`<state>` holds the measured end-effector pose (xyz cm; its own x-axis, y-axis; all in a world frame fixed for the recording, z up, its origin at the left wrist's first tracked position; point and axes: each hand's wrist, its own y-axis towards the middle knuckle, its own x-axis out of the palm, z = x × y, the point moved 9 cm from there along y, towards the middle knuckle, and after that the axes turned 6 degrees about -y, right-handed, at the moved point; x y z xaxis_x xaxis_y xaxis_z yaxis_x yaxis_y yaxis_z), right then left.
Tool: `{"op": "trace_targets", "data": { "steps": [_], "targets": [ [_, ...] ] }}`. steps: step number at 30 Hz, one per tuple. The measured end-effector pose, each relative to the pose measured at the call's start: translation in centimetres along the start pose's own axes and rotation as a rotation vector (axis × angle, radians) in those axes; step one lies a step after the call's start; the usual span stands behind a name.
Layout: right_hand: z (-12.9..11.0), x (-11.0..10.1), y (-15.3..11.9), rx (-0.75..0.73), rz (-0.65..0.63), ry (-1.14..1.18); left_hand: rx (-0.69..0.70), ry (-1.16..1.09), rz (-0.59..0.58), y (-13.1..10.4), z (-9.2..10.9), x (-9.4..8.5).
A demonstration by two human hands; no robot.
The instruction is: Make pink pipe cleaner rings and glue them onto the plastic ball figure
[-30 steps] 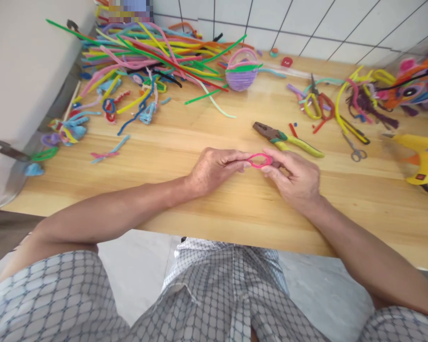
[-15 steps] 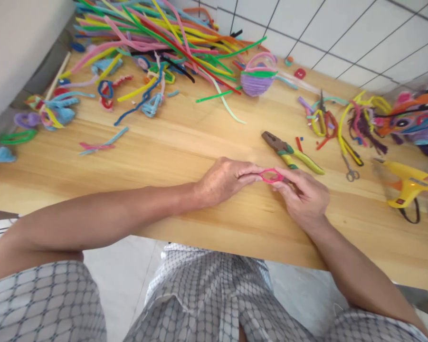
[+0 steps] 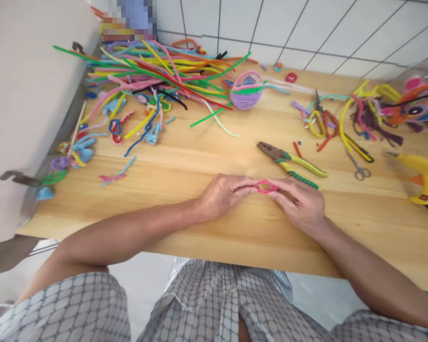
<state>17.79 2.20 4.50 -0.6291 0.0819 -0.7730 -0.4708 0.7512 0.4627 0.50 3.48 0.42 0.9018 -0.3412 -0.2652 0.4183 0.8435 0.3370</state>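
Pink loop is already bent round, so keeping its shape may need both hands. Left hand pinches one end, right hand the other, over the table, near the pliers.

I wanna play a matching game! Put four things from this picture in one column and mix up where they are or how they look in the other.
1. Bright pink loop
2. Round purple basket with a pink handle
3. Yellow plastic glue gun
4. Yellow-and-green-handled metal pliers

A. At the picture's right edge
B. Handles spread apart
C. Between left hand and right hand
D. Beside the colourful fuzzy-stick pile

1-C, 2-D, 3-A, 4-B
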Motion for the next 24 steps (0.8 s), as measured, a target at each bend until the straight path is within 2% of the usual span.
{"op": "trace_targets", "data": {
  "steps": [3,7,12,17,21,24],
  "targets": [
    [0.1,0.1,0.1,0.005,0.017,0.051,0.025,0.043,-0.006,-0.2,0.2,-0.2],
    [0.6,0.5,0.1,0.002,0.05,0.086,0.054,0.246,-0.019,0.1,0.3,-0.5],
    [1.5,2.3,-0.4,0.035,-0.013,0.03,-0.011,0.461,-0.012,0.5,-0.3,-1.2],
    [1.5,3.6,-0.7,0.019,-0.034,-0.036,-0.031,0.494,-0.05,0.5,-0.1,-1.2],
    [1.9,3.5,-0.5,0.04,0.022,0.013,-0.07,0.394,0.017,0.6,-0.3,-2.0],
    [2.4,3.5,-0.2,0.074,0.046,0.072,-0.122,0.399,0.049,0.8,-0.8,-2.5]
  ]
}}
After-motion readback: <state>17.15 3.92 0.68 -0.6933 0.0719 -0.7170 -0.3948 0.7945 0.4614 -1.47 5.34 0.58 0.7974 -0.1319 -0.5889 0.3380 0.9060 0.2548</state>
